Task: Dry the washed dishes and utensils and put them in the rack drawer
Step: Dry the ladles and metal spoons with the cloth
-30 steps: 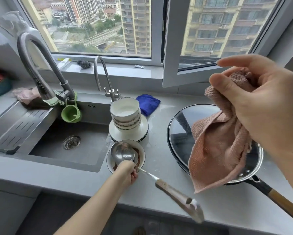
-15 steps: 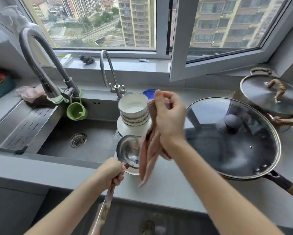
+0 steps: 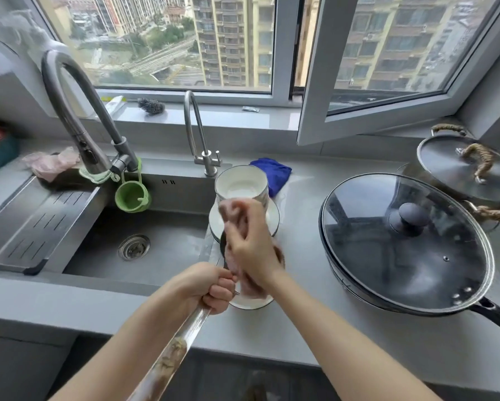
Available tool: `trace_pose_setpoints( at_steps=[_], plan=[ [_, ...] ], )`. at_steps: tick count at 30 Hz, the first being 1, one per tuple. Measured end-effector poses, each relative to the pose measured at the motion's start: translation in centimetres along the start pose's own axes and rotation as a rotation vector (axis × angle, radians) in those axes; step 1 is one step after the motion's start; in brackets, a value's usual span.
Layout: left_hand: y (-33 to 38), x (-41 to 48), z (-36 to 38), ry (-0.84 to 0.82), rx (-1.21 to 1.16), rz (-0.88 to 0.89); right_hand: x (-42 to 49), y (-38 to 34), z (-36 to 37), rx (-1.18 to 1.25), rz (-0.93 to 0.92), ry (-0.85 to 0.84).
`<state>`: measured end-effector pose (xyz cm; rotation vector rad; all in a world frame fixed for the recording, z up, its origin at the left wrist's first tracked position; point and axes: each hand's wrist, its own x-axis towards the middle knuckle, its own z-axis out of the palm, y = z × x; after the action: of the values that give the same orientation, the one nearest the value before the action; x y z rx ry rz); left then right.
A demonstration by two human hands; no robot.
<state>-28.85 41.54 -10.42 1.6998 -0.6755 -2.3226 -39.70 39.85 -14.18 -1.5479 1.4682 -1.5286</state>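
**While the ladle gets its wipe, the crockery waits**

As the drying goes, this looks like an early step. The left hand (image 3: pixel 206 287) has its grip clenched round the ladle (image 3: pixel 179 348), whose handle slants off toward 7 o'clock. The right hand (image 3: pixel 251 247) has its grip closed on a pink cloth (image 3: pixel 233 208) bunched over the ladle's bowl end, which is hidden under the fabric. Both hands work above a shallow dish (image 3: pixel 251 303) at the worktop (image 3: pixel 301 328) edge, just at 3 o'clock of the sink (image 3: pixel 162 250).

Nothing here reads as put away. Stacked bowls (image 3: pixel 240 183) sit on a plate (image 3: pixel 273 218) at 12 o'clock of the hands. A lidded pan (image 3: pixel 402 244) lies at 3 o'clock, with a steel pot (image 3: pixel 469 169) beyond it toward 2. No rack drawer is in view, so I judge most of the job remains: finish the ladle, then dry and stow the rest.
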Motion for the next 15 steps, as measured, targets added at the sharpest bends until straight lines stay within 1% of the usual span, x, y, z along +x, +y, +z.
trace_pose_setpoints(
  at_steps=[1, 2, 3, 4, 7, 10, 13, 15],
  plan=[
    [0.2, -0.2, 0.0, -0.022, -0.015, -0.001, -0.3, 1.0, 0.5, -0.231, -0.140, -0.094],
    [0.3, -0.4, 0.0, -0.031, 0.003, 0.011, -0.3, 2.2, 0.9, -0.459, -0.251, -0.131],
    [0.5, -0.6, 0.0, -0.038, 0.033, 0.028, 0.0, 2.9, 1.0, -0.603, -0.294, -0.121],
    [0.6, -0.8, 0.1, -0.048, 0.057, 0.045, 0.3, 3.3, 0.9, -0.683, -0.325, -0.083],
    [1.0, -1.1, 0.2, -0.080, 0.121, 0.095, 1.2, 2.9, 0.1, -0.752, -0.390, 0.006],
    [1.2, -1.5, 0.6, -0.115, 0.119, 0.099, 2.8, 2.5, -0.7, -0.835, -0.480, 0.048],
    [1.6, -1.9, 0.5, -0.156, 0.094, 0.104, 4.3, 1.6, -0.5, -0.815, -0.462, 0.129],
    [2.3, -2.3, 0.4, -0.170, 0.092, 0.109, 4.8, 1.2, -0.3, -0.802, -0.385, 0.204]
  ],
)
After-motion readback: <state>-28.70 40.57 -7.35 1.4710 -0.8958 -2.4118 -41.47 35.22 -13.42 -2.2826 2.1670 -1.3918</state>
